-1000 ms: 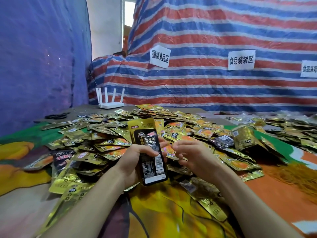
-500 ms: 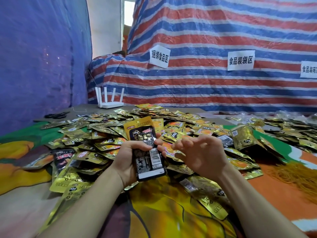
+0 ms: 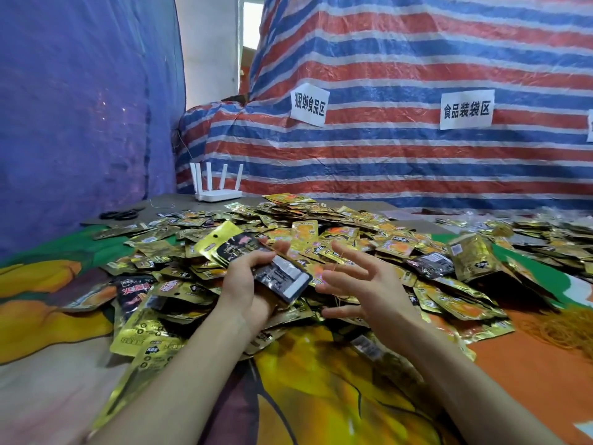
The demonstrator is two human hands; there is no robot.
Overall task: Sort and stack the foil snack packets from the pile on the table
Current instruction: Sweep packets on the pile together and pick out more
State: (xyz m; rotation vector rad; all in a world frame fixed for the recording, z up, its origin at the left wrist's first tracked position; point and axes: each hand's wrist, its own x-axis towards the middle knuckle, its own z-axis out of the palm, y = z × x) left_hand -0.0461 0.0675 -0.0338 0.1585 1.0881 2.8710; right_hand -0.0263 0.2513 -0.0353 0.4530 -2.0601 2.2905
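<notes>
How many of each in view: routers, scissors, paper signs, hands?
router: 1
scissors: 1
paper signs: 3, one cut off at the right edge
hands: 2, left hand gripping a packet stack, right hand empty
Total: 7

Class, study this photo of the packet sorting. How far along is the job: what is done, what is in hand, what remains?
Done: little; no finished stack shows set down on the table. In hand: the left hand grips a small stack of packets, tilted, while the right hand hovers open beside it, fingers spread. Left: nearly everything; the pile of loose packets spreads across the table beyond.
</notes>
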